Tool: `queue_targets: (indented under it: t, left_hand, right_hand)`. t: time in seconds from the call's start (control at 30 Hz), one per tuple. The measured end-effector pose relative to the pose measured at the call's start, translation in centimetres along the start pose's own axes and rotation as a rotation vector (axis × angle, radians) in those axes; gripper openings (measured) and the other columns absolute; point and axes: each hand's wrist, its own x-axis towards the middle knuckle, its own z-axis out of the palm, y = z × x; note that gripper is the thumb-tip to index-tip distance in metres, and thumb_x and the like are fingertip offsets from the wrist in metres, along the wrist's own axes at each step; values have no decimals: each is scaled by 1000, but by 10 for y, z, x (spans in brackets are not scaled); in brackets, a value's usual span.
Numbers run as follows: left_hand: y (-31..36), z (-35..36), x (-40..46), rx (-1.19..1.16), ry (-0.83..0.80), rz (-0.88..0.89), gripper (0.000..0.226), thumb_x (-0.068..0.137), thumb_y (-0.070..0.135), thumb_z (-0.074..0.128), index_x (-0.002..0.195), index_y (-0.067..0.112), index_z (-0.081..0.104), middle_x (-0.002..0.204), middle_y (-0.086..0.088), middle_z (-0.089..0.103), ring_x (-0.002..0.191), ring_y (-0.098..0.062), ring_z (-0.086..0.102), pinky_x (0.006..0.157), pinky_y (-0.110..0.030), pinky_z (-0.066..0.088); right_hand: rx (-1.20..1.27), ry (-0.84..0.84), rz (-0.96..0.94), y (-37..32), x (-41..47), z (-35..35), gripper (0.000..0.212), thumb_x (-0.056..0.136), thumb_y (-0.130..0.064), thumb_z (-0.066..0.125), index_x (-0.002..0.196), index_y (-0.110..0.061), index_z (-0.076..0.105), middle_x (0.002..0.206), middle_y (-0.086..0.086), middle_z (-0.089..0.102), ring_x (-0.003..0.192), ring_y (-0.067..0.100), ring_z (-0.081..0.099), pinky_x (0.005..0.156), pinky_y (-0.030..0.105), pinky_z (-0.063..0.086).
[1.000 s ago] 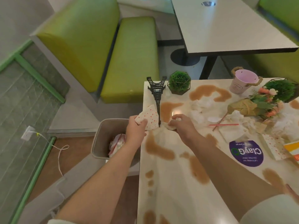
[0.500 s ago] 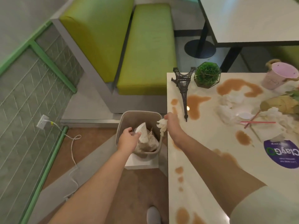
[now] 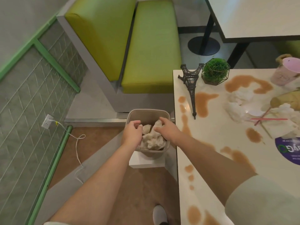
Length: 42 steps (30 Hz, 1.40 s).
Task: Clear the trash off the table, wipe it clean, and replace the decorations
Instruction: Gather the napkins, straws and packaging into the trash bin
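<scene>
both hands hover over a beige plastic trash bin [image 3: 146, 115] beside the stained white table [image 3: 215, 159], left hand [image 3: 132, 133] and right hand [image 3: 165, 129] loosely curled and holding nothing, crumpled paper trash [image 3: 151, 138] lying inside. farther along the tabletop stand a black metal eiffel tower model [image 3: 191, 85] and a green potted ball plant [image 3: 215, 71].

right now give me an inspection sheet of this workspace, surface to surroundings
surface: white table blotched with brown spills
job's things: bin beside the table, holding crumpled paper; tower model, potted plant, pink cup on the table
clutter: crumpled tissues, red straw
grips: left hand and right hand over the bin, fingers loosely curled, holding nothing
cables: white cord from the wall outlet
surroundings: green bench, second table
</scene>
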Motion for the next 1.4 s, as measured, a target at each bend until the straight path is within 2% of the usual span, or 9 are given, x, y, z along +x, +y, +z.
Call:
queue_targets:
  t: [0.13, 0.3, 0.5, 0.7, 0.9, 1.03, 1.23, 1.3, 1.4]
  left_hand:
    - [16, 14, -7, 13, -35, 17, 25, 97, 31, 51, 119, 27, 61, 118, 7, 62, 95, -12, 56, 77, -27, 42]
    - [54, 48, -26, 14, -134, 78, 21, 98, 35, 50, 114, 28, 62, 111, 9, 65, 100, -15, 59, 92, -38, 50]
    - [114, 109, -50, 95, -231, 205, 25, 98, 37, 48, 114, 26, 64, 110, 8, 65, 101, -17, 59, 85, -32, 48]
    - [153, 166, -67, 146, -276, 312, 25, 98, 36, 49, 116, 25, 63, 108, 10, 62, 95, -11, 55, 77, -26, 40]
    - [179, 220, -71, 370, -293, 518, 29, 97, 32, 51, 125, 29, 59, 132, 4, 48, 125, -15, 42, 93, -32, 42]
    - [195, 250, -78, 450, -296, 639, 40, 95, 26, 55, 135, 25, 49, 137, 0, 38, 128, -21, 34, 99, -36, 42]
    - [202, 280, -70, 699, -370, 727, 71, 96, 33, 54, 154, 31, 13, 162, 7, 4, 148, -24, 3, 111, -41, 32]
    - [201, 287, -69, 780, -354, 715, 73, 96, 39, 53, 154, 34, 9, 162, 5, 8, 147, -27, 6, 111, -41, 32]
    - [199, 293, -68, 785, -294, 671, 66, 94, 41, 55, 151, 36, 22, 147, -2, 30, 132, -29, 26, 98, -39, 42]
  right_hand:
    - [81, 111, 3, 14, -9, -25, 32, 97, -20, 54, 128, -18, 59, 126, 0, 60, 111, 15, 57, 88, 23, 44]
    - [204, 294, 10, 34, -21, -77, 19, 92, -19, 55, 106, -23, 67, 105, 1, 66, 88, 15, 62, 86, 36, 55]
    - [253, 448, 44, 68, -38, -150, 11, 88, -24, 60, 96, -18, 65, 93, 3, 68, 69, 19, 60, 67, 40, 56]
    - [213, 526, 80, 110, -46, -199, 15, 89, -30, 64, 91, -15, 65, 87, 1, 68, 65, 14, 57, 50, 26, 42]
    - [57, 560, 124, 153, -48, -242, 14, 93, -28, 56, 96, -19, 66, 91, -3, 66, 75, 16, 58, 56, 27, 41]
    - [-131, 572, 174, 180, -43, -270, 15, 93, -26, 57, 100, -21, 70, 94, -3, 68, 86, 20, 63, 67, 29, 45]
    - [-671, 583, -26, 213, -37, -299, 29, 93, -10, 54, 118, -18, 67, 118, 7, 56, 108, 27, 50, 87, 34, 43]
    - [-770, 568, -68, 222, -33, -305, 31, 93, -9, 54, 120, -17, 67, 118, 7, 57, 106, 27, 49, 86, 34, 42]
    - [-878, 565, -96, 229, -29, -309, 29, 90, -11, 59, 116, -18, 69, 111, 6, 60, 101, 27, 51, 81, 34, 41]
